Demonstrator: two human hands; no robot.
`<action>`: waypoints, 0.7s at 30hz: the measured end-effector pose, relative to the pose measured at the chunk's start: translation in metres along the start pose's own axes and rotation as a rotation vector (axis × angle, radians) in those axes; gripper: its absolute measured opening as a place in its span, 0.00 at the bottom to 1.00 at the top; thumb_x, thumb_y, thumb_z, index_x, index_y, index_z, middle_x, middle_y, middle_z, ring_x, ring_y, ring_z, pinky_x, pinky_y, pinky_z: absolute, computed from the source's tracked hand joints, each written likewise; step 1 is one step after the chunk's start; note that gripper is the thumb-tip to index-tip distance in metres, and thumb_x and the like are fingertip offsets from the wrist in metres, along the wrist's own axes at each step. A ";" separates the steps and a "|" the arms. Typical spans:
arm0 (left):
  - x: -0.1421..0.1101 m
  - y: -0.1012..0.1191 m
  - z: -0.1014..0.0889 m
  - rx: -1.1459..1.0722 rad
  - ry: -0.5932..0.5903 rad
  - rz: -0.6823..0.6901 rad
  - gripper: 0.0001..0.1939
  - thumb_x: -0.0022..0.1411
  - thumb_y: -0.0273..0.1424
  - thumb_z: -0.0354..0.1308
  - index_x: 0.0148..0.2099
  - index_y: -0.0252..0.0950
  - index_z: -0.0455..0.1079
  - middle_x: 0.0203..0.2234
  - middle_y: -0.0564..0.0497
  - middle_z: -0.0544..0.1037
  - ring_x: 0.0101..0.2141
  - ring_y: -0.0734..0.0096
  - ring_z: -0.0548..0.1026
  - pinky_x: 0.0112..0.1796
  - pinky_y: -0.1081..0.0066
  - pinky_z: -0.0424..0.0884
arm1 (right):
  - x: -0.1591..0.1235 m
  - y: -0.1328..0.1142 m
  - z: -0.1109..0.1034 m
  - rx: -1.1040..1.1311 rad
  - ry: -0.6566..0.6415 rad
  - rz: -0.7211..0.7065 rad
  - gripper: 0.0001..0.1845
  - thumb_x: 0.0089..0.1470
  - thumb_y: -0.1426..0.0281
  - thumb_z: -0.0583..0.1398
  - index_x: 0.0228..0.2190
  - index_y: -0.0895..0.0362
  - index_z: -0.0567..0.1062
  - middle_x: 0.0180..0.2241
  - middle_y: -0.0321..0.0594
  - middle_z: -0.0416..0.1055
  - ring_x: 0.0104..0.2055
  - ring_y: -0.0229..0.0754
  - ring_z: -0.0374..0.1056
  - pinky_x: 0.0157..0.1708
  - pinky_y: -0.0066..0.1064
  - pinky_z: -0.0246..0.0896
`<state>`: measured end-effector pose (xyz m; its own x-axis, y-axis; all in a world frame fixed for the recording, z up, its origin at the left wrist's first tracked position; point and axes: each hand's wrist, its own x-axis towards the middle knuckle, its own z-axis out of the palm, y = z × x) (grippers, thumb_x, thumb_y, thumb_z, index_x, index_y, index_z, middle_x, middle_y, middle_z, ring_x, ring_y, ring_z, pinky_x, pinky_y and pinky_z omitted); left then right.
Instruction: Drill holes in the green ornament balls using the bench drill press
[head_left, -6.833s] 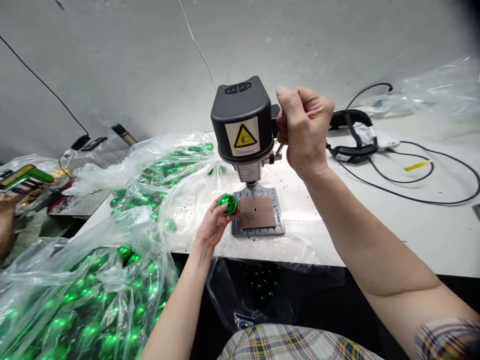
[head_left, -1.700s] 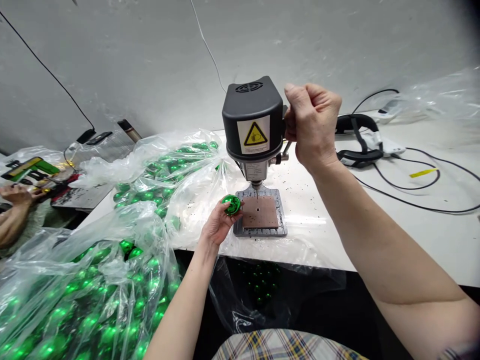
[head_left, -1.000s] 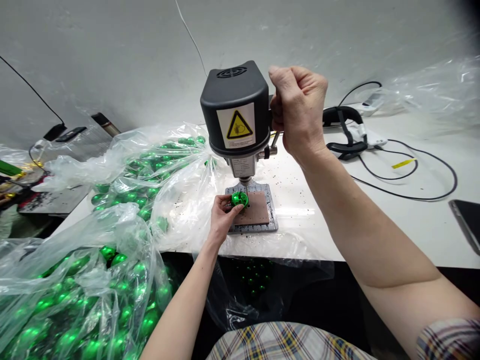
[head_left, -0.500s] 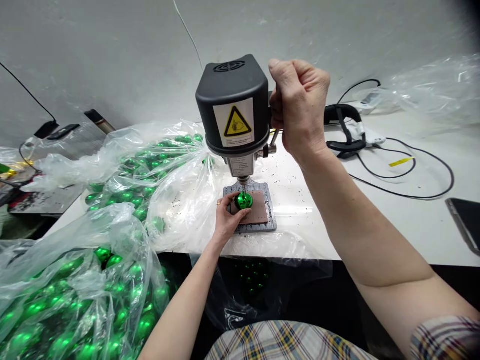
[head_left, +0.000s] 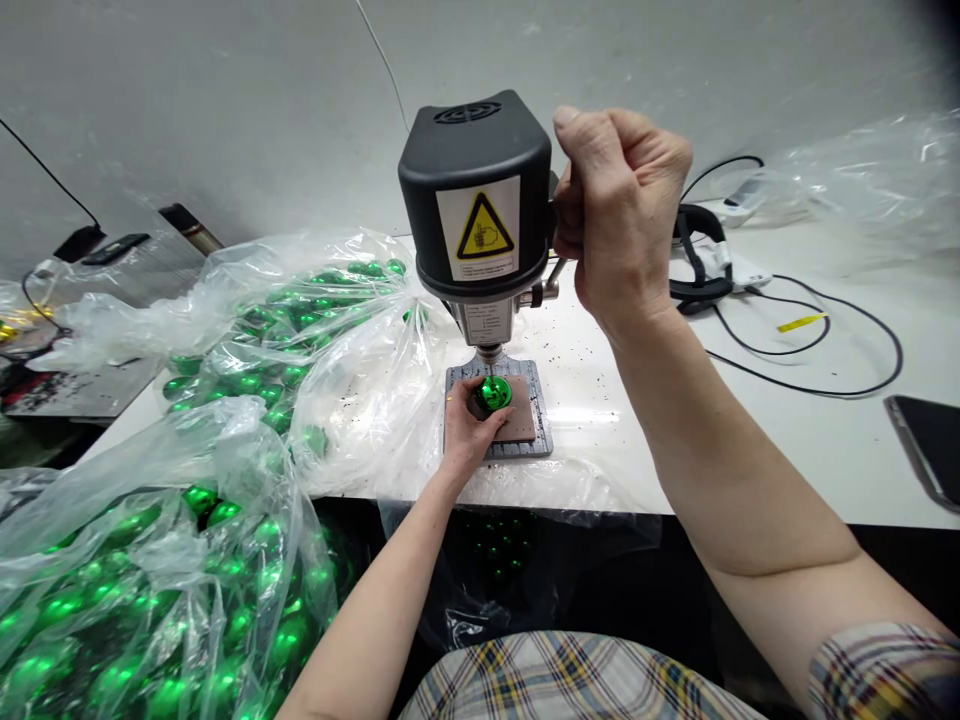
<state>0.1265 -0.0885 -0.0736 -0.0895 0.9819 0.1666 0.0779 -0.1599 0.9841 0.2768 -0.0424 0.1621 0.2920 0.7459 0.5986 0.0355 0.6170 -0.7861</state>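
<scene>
1. Far left, front: clear bag (head_left: 161, 590) full of green balls. Behind it, a second clear bag (head_left: 322, 300) on the table (head_left: 600, 385), also green balls inside.
2. Left hand (head_left: 466, 428): partly closed, thumb on the near side of one green ball (head_left: 495, 394), fingers around its left and far side. Ball pinched between them.
3. Ball sits over the brown board (head_left: 521, 425) on the drill's metal base (head_left: 544, 442), right under the chuck (head_left: 490, 350). Bit (head_left: 492, 371) reaches down to it; can't tell if the tip is in the ball.
4. Drill (head_left: 474, 190): black head, yellow warning label (head_left: 484, 228) facing the person. Dark specks around the base.
5. Right hand (head_left: 622, 200): tight fist at the right of the head, thumb on top, clamped on the lever (head_left: 556, 270). Grip itself is mostly hidden. Hands well apart, right one higher.
6. Right of that: black headset (head_left: 701, 285), looped cable (head_left: 896, 350) with yellow tag (head_left: 801, 323), phone (head_left: 930, 450) near the edge.
</scene>
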 end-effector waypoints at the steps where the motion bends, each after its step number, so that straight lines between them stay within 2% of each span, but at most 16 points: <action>1: -0.001 0.000 0.000 0.019 0.004 0.017 0.30 0.45 0.32 0.75 0.49 0.39 0.68 0.43 0.47 0.74 0.49 0.57 0.74 0.51 0.60 0.70 | -0.002 -0.002 0.000 -0.010 0.006 -0.004 0.36 0.51 0.39 0.58 0.17 0.52 0.50 0.17 0.35 0.49 0.21 0.37 0.48 0.19 0.35 0.46; 6: -0.007 0.005 -0.001 0.105 0.004 0.060 0.29 0.49 0.34 0.74 0.51 0.39 0.67 0.45 0.45 0.74 0.50 0.55 0.73 0.52 0.58 0.70 | -0.009 -0.007 0.000 0.051 0.039 -0.045 0.35 0.52 0.46 0.62 0.15 0.53 0.49 0.17 0.33 0.49 0.18 0.33 0.44 0.17 0.34 0.42; 9: -0.010 0.012 0.000 0.098 -0.009 0.080 0.27 0.53 0.34 0.70 0.53 0.40 0.67 0.50 0.44 0.74 0.54 0.55 0.72 0.57 0.56 0.66 | -0.009 -0.006 0.000 0.101 0.038 -0.066 0.34 0.52 0.51 0.64 0.15 0.53 0.50 0.16 0.33 0.48 0.17 0.33 0.44 0.16 0.34 0.40; 11: -0.011 0.015 -0.001 0.068 -0.021 0.098 0.25 0.55 0.33 0.69 0.53 0.40 0.67 0.53 0.43 0.73 0.57 0.55 0.71 0.59 0.57 0.64 | -0.009 -0.005 0.001 0.070 0.040 -0.061 0.34 0.53 0.51 0.64 0.15 0.53 0.49 0.16 0.33 0.48 0.17 0.33 0.44 0.16 0.33 0.41; 16: -0.010 0.010 -0.002 0.064 0.003 0.123 0.23 0.54 0.33 0.70 0.50 0.41 0.68 0.48 0.46 0.75 0.52 0.57 0.74 0.56 0.57 0.68 | -0.010 -0.003 0.000 -0.014 0.060 -0.075 0.34 0.55 0.48 0.60 0.16 0.54 0.49 0.17 0.33 0.48 0.18 0.33 0.44 0.15 0.32 0.42; 21: -0.009 0.001 -0.001 0.078 0.038 0.143 0.24 0.52 0.35 0.72 0.48 0.41 0.68 0.46 0.47 0.75 0.51 0.57 0.75 0.56 0.56 0.68 | -0.020 0.002 -0.003 -0.060 0.100 -0.114 0.29 0.59 0.56 0.59 0.17 0.54 0.51 0.18 0.34 0.51 0.19 0.33 0.46 0.17 0.30 0.46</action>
<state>0.1260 -0.0974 -0.0737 -0.1098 0.9449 0.3083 0.1692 -0.2879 0.9426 0.2736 -0.0572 0.1483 0.3765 0.6411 0.6688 0.1298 0.6783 -0.7233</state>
